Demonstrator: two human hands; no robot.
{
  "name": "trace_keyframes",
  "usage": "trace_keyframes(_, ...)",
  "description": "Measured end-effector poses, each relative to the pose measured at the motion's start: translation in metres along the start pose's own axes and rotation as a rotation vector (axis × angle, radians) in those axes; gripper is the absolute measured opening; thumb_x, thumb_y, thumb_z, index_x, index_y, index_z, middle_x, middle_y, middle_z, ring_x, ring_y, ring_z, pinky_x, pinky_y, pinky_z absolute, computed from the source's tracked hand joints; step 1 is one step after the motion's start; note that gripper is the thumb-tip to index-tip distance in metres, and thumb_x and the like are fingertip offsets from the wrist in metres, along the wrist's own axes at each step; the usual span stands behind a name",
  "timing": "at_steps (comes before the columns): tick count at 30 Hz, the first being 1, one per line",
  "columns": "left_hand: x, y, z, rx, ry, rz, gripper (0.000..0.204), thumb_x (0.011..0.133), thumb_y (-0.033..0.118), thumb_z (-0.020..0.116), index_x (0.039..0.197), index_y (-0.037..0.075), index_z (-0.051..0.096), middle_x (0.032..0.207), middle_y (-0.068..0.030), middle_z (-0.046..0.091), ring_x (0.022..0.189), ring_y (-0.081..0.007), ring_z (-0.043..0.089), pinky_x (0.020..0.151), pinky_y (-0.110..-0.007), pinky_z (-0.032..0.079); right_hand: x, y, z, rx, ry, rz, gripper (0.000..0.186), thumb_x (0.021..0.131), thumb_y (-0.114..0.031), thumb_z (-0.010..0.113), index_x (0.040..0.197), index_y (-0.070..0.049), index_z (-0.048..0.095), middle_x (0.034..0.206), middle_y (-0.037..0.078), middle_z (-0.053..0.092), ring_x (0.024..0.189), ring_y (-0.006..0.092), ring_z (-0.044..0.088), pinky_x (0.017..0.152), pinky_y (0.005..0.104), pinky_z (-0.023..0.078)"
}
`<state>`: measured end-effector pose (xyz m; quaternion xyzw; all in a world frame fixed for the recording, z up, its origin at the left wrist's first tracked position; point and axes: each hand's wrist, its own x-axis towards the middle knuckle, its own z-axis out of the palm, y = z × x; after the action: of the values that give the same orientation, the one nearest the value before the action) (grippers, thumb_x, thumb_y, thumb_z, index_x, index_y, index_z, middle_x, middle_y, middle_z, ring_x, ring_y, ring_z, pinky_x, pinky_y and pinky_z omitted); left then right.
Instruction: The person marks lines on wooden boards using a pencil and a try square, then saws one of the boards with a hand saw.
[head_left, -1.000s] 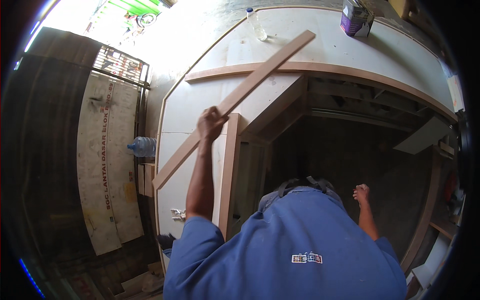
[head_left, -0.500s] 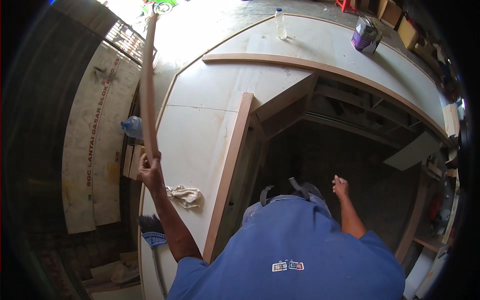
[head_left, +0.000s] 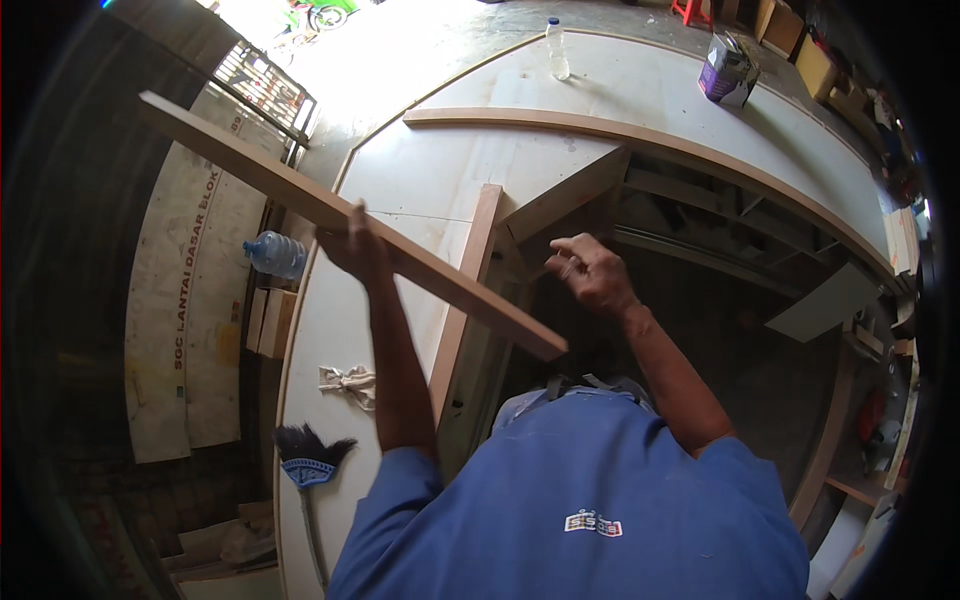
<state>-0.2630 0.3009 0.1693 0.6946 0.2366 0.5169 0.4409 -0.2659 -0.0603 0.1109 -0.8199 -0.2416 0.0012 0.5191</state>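
My left hand is wrapped round a straight wooden strip, holding it near its middle. The strip slants above the white worktop, its far end out past the left edge and its near end over the dark opening. To the right of that near end, my right hand hangs in the air with its fingers loosely bent and apart, holding nothing that I can see. Another wooden strip lies on the worktop beside the opening, partly covered by the held one. A longer strip runs along the opening's far side.
A whitish rag and a blue-headed brush lie left of my arm. Farther off stand a clear bottle and a purple-and-white box. Beyond the left edge is a large blue water bottle. A loose panel juts at right.
The wooden strip has swung from nearly lengthwise to a slant, its far end moving left and its near end coming right. My right hand has risen and moved left towards it.
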Motion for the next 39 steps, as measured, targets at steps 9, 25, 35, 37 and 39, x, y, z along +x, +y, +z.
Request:
trace_keyframes(9,-0.136,-0.070,0.089,-0.079,0.058,-0.601,0.060,0.084,0.020,0.080,0.125,-0.009,0.047,0.112,-0.0181,0.059,0.100,-0.0278,0.063,0.090,-0.039,0.054,-0.040,0.075,0.012,-0.359,-0.135,-0.081,0.072,0.058,-0.054,0.089,0.106,-0.005,0.068,0.089,0.012,0.068,0.075,0.0315,0.065,0.071,0.0445,0.055)
trace_keyframes(25,-0.058,-0.220,0.154,0.068,-0.193,-0.831,0.066,0.083,0.034,0.087,0.121,-0.008,0.053,0.112,-0.0158,0.064,0.100,-0.0240,0.065,0.089,-0.039,0.054,-0.027,0.129,0.072,-0.365,-0.178,0.176,0.036,0.059,-0.032,0.079,0.080,-0.009,0.060,0.068,0.010,0.057,0.062,0.0282,0.059,0.058,0.0423,0.052)
trace_keyframes(35,-0.049,-0.235,0.167,0.078,-0.125,-0.816,0.063,0.084,0.034,0.087,0.114,-0.007,0.049,0.108,-0.0185,0.062,0.093,-0.0258,0.067,0.082,-0.039,0.059,0.023,0.147,0.056,-0.371,-0.238,0.133,0.034,0.058,-0.030,0.077,0.080,-0.009,0.061,0.068,0.007,0.061,0.063,0.0266,0.058,0.059,0.0399,0.051)
trace_keyframes(37,-0.050,-0.234,0.167,0.091,-0.114,-0.806,0.063,0.084,0.034,0.087,0.113,-0.007,0.048,0.108,-0.0186,0.062,0.093,-0.0258,0.067,0.081,-0.039,0.059,0.028,0.149,0.052,-0.390,-0.291,0.162,0.034,0.058,-0.030,0.076,0.080,-0.009,0.063,0.068,0.008,0.062,0.063,0.0268,0.058,0.059,0.0400,0.051)
trace_keyframes(39,-0.051,-0.234,0.167,0.081,-0.098,-0.813,0.065,0.085,0.035,0.087,0.113,-0.008,0.047,0.106,-0.0183,0.061,0.093,-0.0256,0.067,0.081,-0.037,0.060,0.032,0.150,0.049,-0.367,-0.291,0.162,0.034,0.058,-0.030,0.076,0.081,-0.009,0.064,0.068,0.008,0.062,0.063,0.0269,0.059,0.060,0.0402,0.052)
